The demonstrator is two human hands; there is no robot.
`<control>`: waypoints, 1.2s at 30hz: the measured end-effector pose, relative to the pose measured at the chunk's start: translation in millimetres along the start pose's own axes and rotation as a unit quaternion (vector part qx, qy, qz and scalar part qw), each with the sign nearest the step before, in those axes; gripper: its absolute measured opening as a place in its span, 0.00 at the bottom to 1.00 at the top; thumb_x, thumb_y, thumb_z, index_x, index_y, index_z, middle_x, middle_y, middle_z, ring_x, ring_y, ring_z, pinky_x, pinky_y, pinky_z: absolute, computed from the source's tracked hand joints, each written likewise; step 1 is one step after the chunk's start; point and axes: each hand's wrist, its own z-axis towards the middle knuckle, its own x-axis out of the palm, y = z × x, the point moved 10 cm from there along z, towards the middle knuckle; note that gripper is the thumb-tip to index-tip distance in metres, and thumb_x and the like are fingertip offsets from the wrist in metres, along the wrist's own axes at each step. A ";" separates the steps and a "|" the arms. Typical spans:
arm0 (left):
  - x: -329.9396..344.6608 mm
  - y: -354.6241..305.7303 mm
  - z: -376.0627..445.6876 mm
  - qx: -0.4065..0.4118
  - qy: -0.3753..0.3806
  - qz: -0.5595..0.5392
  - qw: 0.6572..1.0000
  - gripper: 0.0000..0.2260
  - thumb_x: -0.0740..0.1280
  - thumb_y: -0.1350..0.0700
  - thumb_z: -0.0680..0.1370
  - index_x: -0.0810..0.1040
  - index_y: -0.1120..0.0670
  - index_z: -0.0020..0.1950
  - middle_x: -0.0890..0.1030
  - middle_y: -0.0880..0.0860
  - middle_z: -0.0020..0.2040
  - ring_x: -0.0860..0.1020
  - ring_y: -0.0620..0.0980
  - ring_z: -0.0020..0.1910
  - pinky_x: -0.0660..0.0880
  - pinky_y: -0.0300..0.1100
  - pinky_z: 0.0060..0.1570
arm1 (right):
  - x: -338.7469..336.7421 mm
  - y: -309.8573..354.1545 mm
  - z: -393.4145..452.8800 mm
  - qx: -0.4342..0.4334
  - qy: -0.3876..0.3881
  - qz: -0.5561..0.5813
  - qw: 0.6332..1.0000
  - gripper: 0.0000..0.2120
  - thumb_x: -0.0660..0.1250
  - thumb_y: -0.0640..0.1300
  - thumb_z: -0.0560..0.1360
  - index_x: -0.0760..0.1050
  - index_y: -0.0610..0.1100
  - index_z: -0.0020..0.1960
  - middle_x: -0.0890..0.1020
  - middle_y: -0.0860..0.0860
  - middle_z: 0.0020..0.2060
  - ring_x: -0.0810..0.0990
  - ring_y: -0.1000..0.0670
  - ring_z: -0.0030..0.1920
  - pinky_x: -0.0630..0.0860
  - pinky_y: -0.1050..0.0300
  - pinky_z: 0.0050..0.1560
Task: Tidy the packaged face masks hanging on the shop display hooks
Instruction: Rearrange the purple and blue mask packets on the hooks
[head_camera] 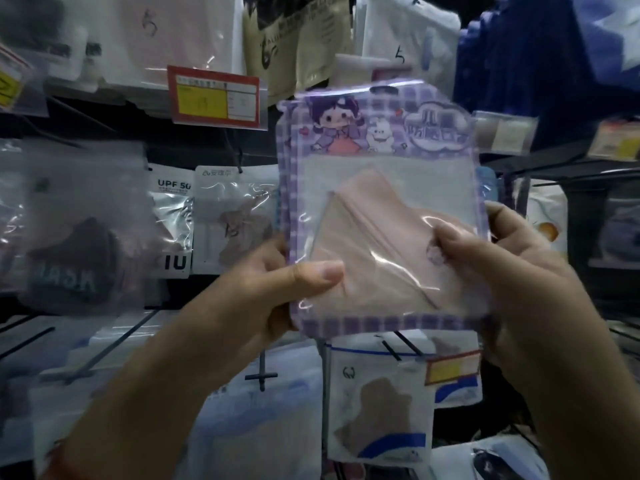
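mask packets (381,216), a small purple-checked stack, are held up in front of the display hooks, pinched at the lower corners by the left hand (277,289) and right hand (498,271). the slippery packets could fan apart and miss a hook if the grip is loosened.

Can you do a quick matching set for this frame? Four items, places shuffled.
Items:
1. purple checked mask pack
2. red-framed price tag
3. black mask bag
4. blue-striped mask pack

Places:
A. far left, hanging
B. below the held pack
C. held in both hands, centre
D. upper left of the held pack

Pairs: 1-C, 2-D, 3-A, 4-B. The left hand and right hand pinch its lower corners.
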 end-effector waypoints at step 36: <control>128.5 19.3 158.7 0.022 0.034 0.413 0.910 0.07 0.70 0.48 0.77 0.83 0.50 0.46 0.86 0.47 0.42 0.81 0.42 0.39 0.75 0.39 0.45 | -169.8 50.6 62.4 -0.088 0.079 -0.423 0.899 0.07 0.74 0.41 0.73 0.78 0.46 0.50 0.84 0.52 0.41 0.85 0.51 0.40 0.83 0.51 0.43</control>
